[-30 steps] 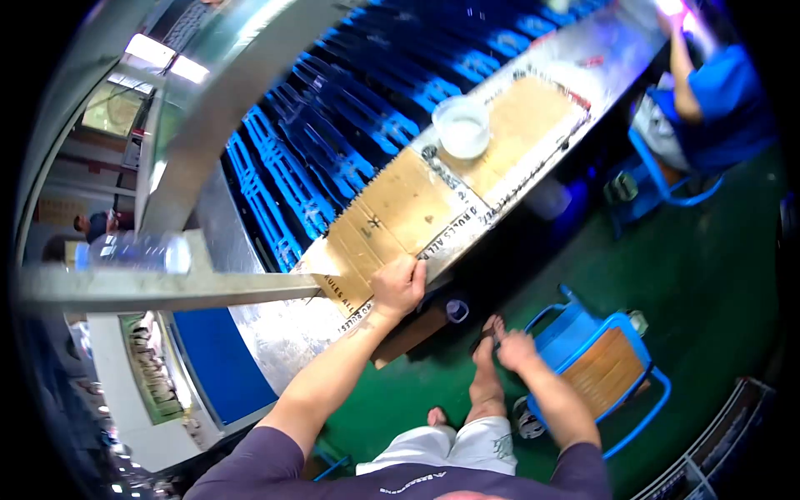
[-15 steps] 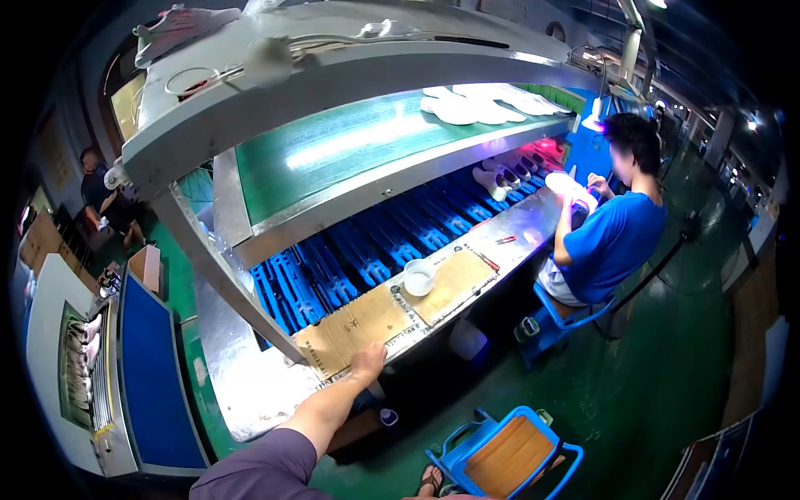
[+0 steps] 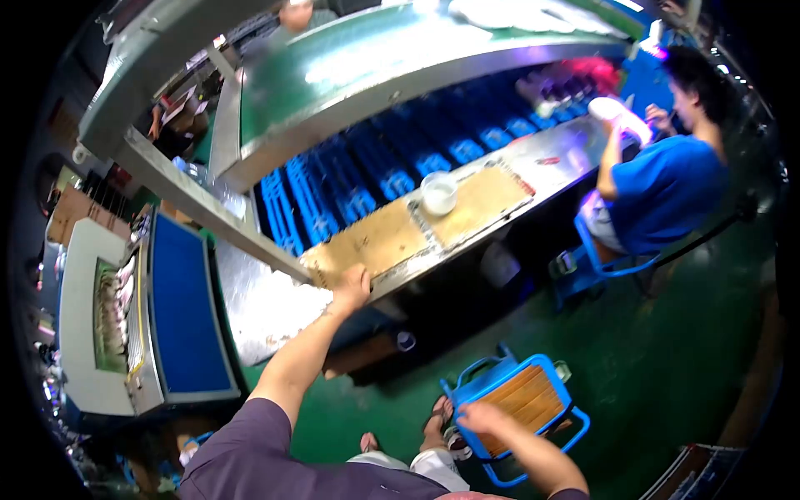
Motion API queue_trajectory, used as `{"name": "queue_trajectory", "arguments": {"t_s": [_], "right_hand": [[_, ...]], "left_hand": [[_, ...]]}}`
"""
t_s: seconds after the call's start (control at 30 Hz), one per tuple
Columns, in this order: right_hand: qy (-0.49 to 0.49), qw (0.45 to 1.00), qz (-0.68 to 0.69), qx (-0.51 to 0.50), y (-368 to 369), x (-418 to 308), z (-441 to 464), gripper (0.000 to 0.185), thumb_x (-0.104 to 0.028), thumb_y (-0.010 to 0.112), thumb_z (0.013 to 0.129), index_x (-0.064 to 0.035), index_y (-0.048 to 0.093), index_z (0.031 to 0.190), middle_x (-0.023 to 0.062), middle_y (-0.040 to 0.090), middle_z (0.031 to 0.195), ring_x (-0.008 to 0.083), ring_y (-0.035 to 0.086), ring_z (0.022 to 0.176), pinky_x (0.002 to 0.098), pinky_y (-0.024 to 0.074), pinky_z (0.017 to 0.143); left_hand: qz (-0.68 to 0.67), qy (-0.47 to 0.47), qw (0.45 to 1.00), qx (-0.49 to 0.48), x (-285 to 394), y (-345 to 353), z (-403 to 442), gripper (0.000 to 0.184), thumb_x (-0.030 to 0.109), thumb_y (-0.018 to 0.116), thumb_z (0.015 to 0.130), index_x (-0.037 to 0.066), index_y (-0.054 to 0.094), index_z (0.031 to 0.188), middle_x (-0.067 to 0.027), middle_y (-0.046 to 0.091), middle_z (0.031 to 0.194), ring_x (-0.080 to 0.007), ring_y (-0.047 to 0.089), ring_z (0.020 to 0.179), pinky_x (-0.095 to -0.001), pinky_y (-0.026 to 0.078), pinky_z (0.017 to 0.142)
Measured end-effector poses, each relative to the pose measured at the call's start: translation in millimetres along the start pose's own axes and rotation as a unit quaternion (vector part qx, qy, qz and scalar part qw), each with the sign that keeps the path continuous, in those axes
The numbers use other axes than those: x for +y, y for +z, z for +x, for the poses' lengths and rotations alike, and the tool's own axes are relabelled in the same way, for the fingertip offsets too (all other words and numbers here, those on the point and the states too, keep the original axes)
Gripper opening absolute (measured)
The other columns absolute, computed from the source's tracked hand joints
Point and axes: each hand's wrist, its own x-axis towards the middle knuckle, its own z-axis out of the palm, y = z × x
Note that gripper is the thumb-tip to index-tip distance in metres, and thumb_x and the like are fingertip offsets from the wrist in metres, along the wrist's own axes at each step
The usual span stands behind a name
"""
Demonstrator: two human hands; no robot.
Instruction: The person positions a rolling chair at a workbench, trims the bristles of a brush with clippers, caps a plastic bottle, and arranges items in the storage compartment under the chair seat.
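My left hand [image 3: 353, 286] is at the front edge of a metal workbench [image 3: 267, 300], its fingers curled over the rim by a sheet of brown cardboard [image 3: 371, 243]. A white plastic tub [image 3: 438, 193] stands on the cardboard farther right. Below me, my right hand [image 3: 478, 417] overlaps the left side of a blue-framed stool [image 3: 533, 392] with a slatted wooden seat. Its fingers are blurred, and I cannot tell whether they touch the stool.
Blue racks [image 3: 350, 192] run behind the cardboard, under a green conveyor belt [image 3: 283, 104]. A co-worker in a blue shirt [image 3: 667, 187] sits at right holding a white shoe part [image 3: 612, 110]. A blue-sided machine [image 3: 187, 308] is at left. A metal post [image 3: 212, 204] rises from the bench.
My view has tilted down and turned. My right hand has come into sight over the stool. My left hand stays at the bench's front edge. The co-worker remains seated.
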Motion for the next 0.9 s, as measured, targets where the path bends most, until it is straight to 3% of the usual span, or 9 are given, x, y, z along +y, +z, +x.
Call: {"name": "queue_trajectory", "arguments": {"t_s": [0.1,0.13,0.17,0.2,0.4,0.53,0.67,0.83,0.9], "right_hand": [[0.012,0.997,-0.074,-0.028,-8,62,61,0.042,-0.036,0.057,0.093,-0.0052,0.066,0.12,0.0191,0.067,0.123,0.0369,0.064,0.113,0.0489,0.0502,0.099],[-0.067,0.991,-0.11,0.046,1,97,90,0.029,-0.026,0.057,0.089,-0.0031,0.07,0.102,0.0225,0.071,0.103,0.0389,0.069,0.097,0.0494,0.0552,0.087],[-0.029,0.992,-0.122,0.016,-23,101,104,0.024,-0.021,0.058,0.085,-0.004,0.072,0.094,0.0223,0.072,0.097,0.0388,0.07,0.092,0.0496,0.0566,0.082],[-0.059,0.984,-0.134,0.097,-23,118,129,0.022,-0.017,0.058,0.081,-0.0048,0.073,0.093,0.0215,0.072,0.095,0.0391,0.07,0.089,0.0495,0.0572,0.079],[0.079,0.968,-0.217,-0.093,-62,221,235,0.026,-0.012,0.055,0.084,-0.0052,0.073,0.103,0.0188,0.071,0.114,0.0344,0.068,0.109,0.0442,0.0555,0.092],[0.038,0.931,-0.329,-0.156,-18,297,308,0.028,-0.013,0.054,0.088,-0.0065,0.073,0.109,0.0161,0.071,0.118,0.0319,0.067,0.113,0.0433,0.0546,0.094],[0.001,0.913,-0.33,-0.238,45,323,334,0.031,-0.014,0.053,0.091,-0.0059,0.071,0.114,0.0157,0.071,0.118,0.0314,0.067,0.113,0.0419,0.0537,0.096],[-0.003,0.889,-0.303,-0.345,121,321,330,0.041,-0.013,0.054,0.09,-0.0036,0.058,0.13,0.021,0.053,0.142,0.0358,0.053,0.13,0.0459,0.0479,0.103],[-0.018,0.896,-0.294,-0.332,141,324,324,0.042,-0.014,0.055,0.09,-0.0037,0.058,0.131,0.0219,0.051,0.142,0.0369,0.052,0.131,0.047,0.0467,0.105]], "left_hand": [[0.077,0.025,0.995,0.055,-16,-22,-8,0.008,0.013,0.061,0.091,0.005,0.061,0.086,-0.0188,0.063,0.082,-0.0409,0.063,0.078,-0.0486,0.05,0.069],[0.107,0.018,0.993,0.045,-25,-23,-14,0.008,0.012,0.062,0.09,0.006,0.06,0.086,-0.0185,0.063,0.082,-0.041,0.063,0.078,-0.049,0.05,0.069],[0.131,0.002,0.991,0.029,-37,-22,-21,0.007,0.012,0.062,0.089,0.006,0.06,0.085,-0.0187,0.063,0.082,-0.0413,0.063,0.078,-0.0491,0.05,0.069],[0.152,0.022,0.988,0.027,-39,-22,-24,0.007,0.012,0.062,0.089,0.006,0.06,0.086,-0.0185,0.062,0.081,-0.041,0.062,0.076,-0.0485,0.049,0.067],[0.105,-0.016,0.992,0.074,-41,-13,-35,0.009,0.012,0.065,0.093,0.005,0.068,0.096,-0.0132,0.069,0.085,-0.024,0.067,0.071,-0.0329,0.053,0.067],[0.102,-0.037,0.992,0.057,-49,-13,-38,0.013,0.012,0.063,0.098,0.002,0.069,0.103,-0.007,0.069,0.088,-0.0135,0.062,0.078,-0.0281,0.051,0.072],[0.14,-0.006,0.989,0.053,-66,-23,-41,0.019,0.015,0.058,0.102,0.0,0.068,0.107,-0.0084,0.07,0.102,-0.0141,0.06,0.093,-0.0259,0.048,0.087],[0.178,-0.049,0.982,0.028,-58,-30,-38,0.022,0.014,0.058,0.102,-0.002,0.069,0.113,-0.0099,0.07,0.108,-0.0143,0.062,0.1,-0.0256,0.047,0.092],[0.267,-0.166,0.949,0.024,-10,-12,-32,0.033,0.033,0.06,0.098,0.003,0.067,0.11,-0.0152,0.068,0.107,-0.0223,0.063,0.096,-0.0375,0.051,0.089]]}}
